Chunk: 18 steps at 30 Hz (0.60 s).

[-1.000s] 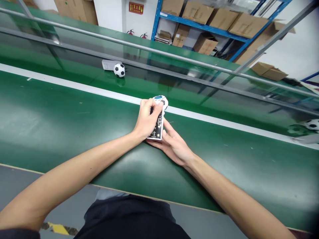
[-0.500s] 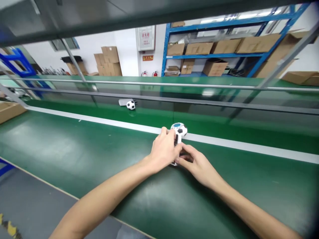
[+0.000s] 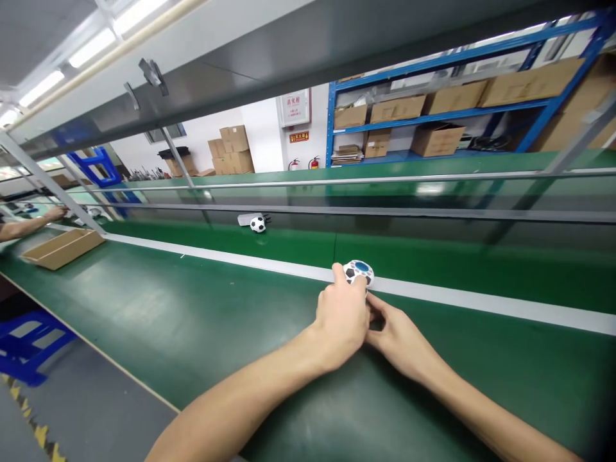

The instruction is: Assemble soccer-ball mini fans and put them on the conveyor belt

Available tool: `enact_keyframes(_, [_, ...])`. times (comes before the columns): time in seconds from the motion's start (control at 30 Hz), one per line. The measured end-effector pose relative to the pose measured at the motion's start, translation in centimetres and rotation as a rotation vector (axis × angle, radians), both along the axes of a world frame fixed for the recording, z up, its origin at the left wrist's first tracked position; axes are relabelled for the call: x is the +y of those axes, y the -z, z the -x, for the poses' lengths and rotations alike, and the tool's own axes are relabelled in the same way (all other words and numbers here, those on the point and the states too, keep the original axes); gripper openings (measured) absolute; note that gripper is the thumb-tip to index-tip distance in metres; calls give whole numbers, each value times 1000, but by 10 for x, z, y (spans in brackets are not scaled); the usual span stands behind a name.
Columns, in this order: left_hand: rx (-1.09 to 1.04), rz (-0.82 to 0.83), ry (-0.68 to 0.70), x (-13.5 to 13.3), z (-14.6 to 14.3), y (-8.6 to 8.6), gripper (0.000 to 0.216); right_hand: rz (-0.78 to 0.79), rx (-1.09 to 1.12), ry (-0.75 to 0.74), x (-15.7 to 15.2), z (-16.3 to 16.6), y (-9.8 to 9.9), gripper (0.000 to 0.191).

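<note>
My left hand (image 3: pixel 342 316) is wrapped around a white device with a soccer-ball-patterned head (image 3: pixel 353 274). The head carries a round blue patch on top and shows above my fingers, over the white stripe. My right hand (image 3: pixel 399 338) is closed at the device's lower end, thumb and fingers pinched together; their tips are partly hidden behind my left hand. Most of the device's body is covered by my hands. Farther back lies a second soccer-ball-patterned device (image 3: pixel 258 224), with a pale body and dark prongs, touched by neither hand.
The green work surface (image 3: pixel 144 301) has a white stripe (image 3: pixel 433 293) along it. A shallow cardboard box (image 3: pixel 65 249) sits at the left, near another person's arm (image 3: pixel 29 226). An overhead shelf (image 3: pixel 240 70) and metal posts frame the bench. A blue stool (image 3: pixel 29 343) stands below.
The view has tilted and shifted left, bringing the cardboard box and another person's arm into sight. My left hand has turned over the device, covering its body and showing more of the blue patch.
</note>
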State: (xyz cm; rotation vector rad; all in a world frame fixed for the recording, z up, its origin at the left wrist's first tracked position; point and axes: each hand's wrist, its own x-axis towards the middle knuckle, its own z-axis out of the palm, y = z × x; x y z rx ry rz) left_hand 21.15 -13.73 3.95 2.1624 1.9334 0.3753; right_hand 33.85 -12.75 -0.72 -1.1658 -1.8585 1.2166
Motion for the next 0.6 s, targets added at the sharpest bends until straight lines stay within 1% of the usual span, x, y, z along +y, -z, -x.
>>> enact_keyframes(0.1, [-75, 1, 5, 4, 9, 3, 24, 112, 130, -56, 3, 3, -1, 58])
enact_keyframes(0.2, [-213, 11, 22, 10, 21, 5, 19, 243, 235, -94, 6, 2, 0, 68])
enact_keyframes(0.27, [-303, 21, 13, 14, 27, 6, 19, 306, 288, -116, 9, 1, 0, 71])
enact_keyframes(0.4, [-447, 40, -51, 19, 33, 12, 17, 378, 341, -105, 14, 0, 0, 65])
enact_keyframes(0.5, [-527, 53, -88, 22, 33, 19, 15, 405, 409, -100, 19, 2, 2, 68])
enact_keyframes(0.6, [-598, 48, -109, 24, 34, 26, 14, 409, 429, -96, 23, 4, 3, 70])
